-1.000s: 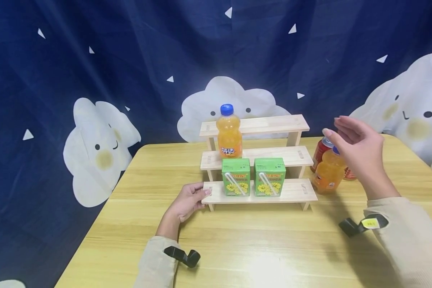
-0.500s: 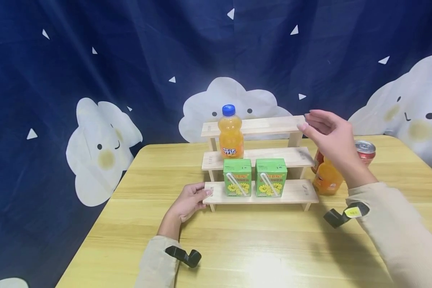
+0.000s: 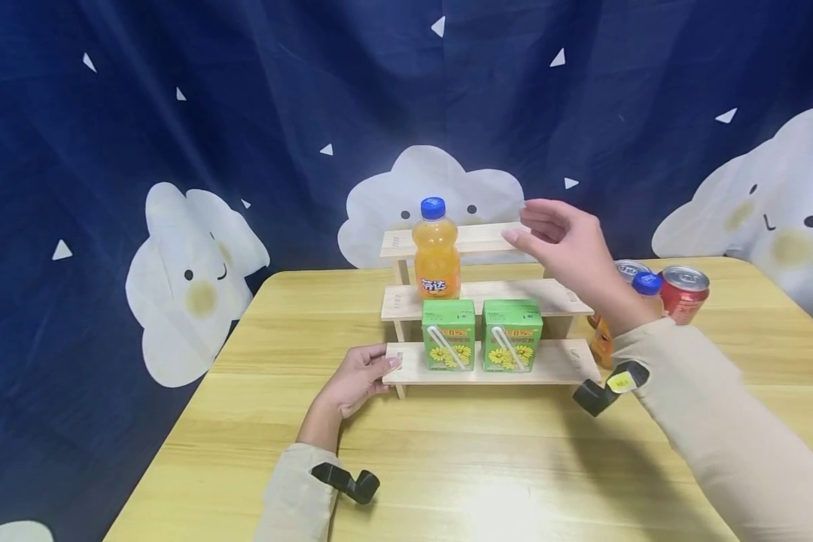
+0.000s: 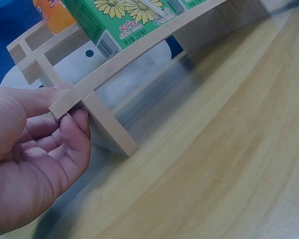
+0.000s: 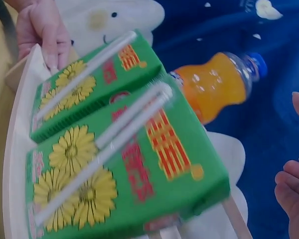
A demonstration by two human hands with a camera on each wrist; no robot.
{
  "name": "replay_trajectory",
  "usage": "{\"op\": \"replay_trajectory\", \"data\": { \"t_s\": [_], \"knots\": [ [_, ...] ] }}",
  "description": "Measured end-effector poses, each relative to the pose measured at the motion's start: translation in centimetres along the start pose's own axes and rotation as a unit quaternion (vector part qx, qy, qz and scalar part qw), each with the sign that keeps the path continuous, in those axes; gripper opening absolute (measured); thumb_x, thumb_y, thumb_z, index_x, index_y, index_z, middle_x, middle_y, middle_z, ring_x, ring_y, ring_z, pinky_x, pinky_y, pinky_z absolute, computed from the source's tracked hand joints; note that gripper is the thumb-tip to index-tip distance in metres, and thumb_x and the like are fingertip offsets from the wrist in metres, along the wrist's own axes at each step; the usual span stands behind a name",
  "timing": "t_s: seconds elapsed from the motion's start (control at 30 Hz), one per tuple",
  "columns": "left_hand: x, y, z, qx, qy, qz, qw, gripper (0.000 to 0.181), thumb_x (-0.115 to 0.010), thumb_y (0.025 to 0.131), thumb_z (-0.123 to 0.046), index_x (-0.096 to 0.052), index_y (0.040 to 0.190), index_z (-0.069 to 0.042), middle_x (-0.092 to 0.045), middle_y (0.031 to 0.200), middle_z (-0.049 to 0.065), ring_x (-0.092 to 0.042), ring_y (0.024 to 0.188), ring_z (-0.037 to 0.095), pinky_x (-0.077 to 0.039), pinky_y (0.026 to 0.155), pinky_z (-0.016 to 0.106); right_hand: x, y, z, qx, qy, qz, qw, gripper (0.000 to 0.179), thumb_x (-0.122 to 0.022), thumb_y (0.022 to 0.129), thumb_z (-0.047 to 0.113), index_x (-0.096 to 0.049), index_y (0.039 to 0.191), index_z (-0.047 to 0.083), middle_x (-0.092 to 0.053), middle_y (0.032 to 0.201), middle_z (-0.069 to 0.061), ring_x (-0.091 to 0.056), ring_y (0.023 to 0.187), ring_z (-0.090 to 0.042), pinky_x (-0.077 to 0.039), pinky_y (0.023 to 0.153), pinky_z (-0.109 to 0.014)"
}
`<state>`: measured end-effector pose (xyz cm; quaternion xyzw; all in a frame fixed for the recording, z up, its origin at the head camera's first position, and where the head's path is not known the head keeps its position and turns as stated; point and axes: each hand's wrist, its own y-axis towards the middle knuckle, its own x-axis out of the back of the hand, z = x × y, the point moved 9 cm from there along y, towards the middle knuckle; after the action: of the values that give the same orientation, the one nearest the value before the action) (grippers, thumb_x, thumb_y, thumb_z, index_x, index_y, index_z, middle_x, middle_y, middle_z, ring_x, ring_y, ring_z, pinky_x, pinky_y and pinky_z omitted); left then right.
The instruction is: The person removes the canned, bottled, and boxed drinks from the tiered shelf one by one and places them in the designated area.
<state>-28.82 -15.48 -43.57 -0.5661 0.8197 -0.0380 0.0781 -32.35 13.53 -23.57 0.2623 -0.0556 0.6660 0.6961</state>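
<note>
My left hand pinches the left end of the bottom step of a three-tier wooden display shelf, thumb on top and fingers curled beneath, as the left wrist view shows. Two green drink cartons with straws stand side by side on that bottom step. An orange soda bottle with a blue cap is upright on the middle step, at the left. My right hand hovers by the top step's right part, holding nothing, its thumb apart from loosely bent fingers. In the right wrist view, a gap separates the right fingers from the bottle.
Right of the shelf, partly behind my right forearm, stand a second orange soda bottle and two red cans. The wooden table extends in front. A dark blue curtain with cloud shapes hangs behind.
My right hand has moved left, from above the bottle and cans to the shelf's top step, uncovering the can tops and the second bottle's cap. The left hand keeps its grip.
</note>
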Motion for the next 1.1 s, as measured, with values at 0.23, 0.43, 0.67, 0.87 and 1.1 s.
{"op": "replay_trajectory", "data": {
  "t_s": [0.23,0.43,0.67,0.87,1.1],
  "knots": [
    [0.1,-0.1,0.1,0.002,0.001,-0.003,1.0,0.042,-0.051,0.095,-0.006,-0.043,0.133,0.011,-0.066,0.101,0.008,-0.062,0.078,0.011,-0.05,0.062,0.021,-2.9,0.8,1.2,0.021,0.008,0.031,0.9993,0.073,-0.073,0.078,0.048,-0.048,0.136,0.013,-0.056,0.132,-0.006,-0.053,0.122,-0.019,-0.042,0.103,-0.034],
    [0.1,-0.1,0.1,0.0,0.002,-0.003,1.0,0.042,-0.052,0.095,-0.007,-0.043,0.132,0.011,-0.066,0.1,0.008,-0.062,0.078,0.012,-0.05,0.061,0.021,-5.1,1.3,2.7,0.047,0.013,0.053,0.9974,0.072,-0.074,0.078,0.041,-0.047,0.136,0.009,-0.056,0.132,-0.009,-0.052,0.122,-0.021,-0.041,0.103,-0.033],
    [0.1,0.0,0.0,-0.001,0.003,0.0,1.0,0.044,-0.053,0.095,-0.008,-0.043,0.133,0.011,-0.066,0.1,0.007,-0.062,0.078,0.011,-0.05,0.061,0.021,-7.5,1.5,3.7,0.055,-0.004,0.076,0.9955,0.074,-0.074,0.078,0.043,-0.046,0.138,0.009,-0.053,0.135,-0.008,-0.052,0.123,-0.02,-0.042,0.102,-0.031],
    [0.1,0.0,0.1,0.0,0.003,0.001,1.0,0.044,-0.053,0.095,-0.008,-0.043,0.133,0.01,-0.066,0.1,0.007,-0.061,0.076,0.011,-0.049,0.061,0.021,-8.4,1.7,4.2,0.059,0.003,0.064,0.9962,0.071,-0.076,0.078,0.039,-0.048,0.135,0.007,-0.053,0.136,-0.009,-0.054,0.121,-0.023,-0.044,0.1,-0.033],
    [0.1,0.0,0.0,0.0,0.001,0.0,1.0,0.044,-0.055,0.094,-0.009,-0.044,0.133,0.01,-0.066,0.099,0.006,-0.061,0.075,0.011,-0.049,0.06,0.021,-9.4,1.9,4.7,0.07,-0.012,0.07,0.995,0.07,-0.077,0.078,0.032,-0.047,0.135,0.007,-0.056,0.13,-0.01,-0.058,0.116,-0.025,-0.047,0.096,-0.035]
  ]
}}
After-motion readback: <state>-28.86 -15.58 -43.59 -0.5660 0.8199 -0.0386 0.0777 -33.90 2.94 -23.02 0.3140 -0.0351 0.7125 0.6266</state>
